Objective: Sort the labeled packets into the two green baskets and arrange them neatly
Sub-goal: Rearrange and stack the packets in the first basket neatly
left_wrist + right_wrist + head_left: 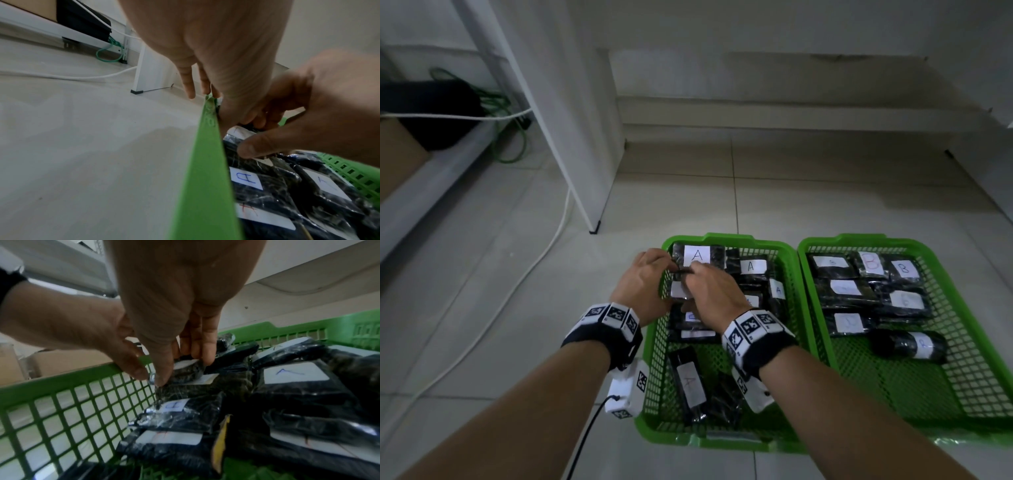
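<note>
In the left green basket (654, 342), against its left wall, both hands meet on one black packet (185, 371). The right hand (710, 291) pinches it between thumb and fingers (202, 347); the left hand (643, 281) has its fingers curled at the packet's end by the rim. "A" packets (751, 267) fill that basket; the right green basket (962, 359) beside it holds "B" packets (904, 269).
</note>
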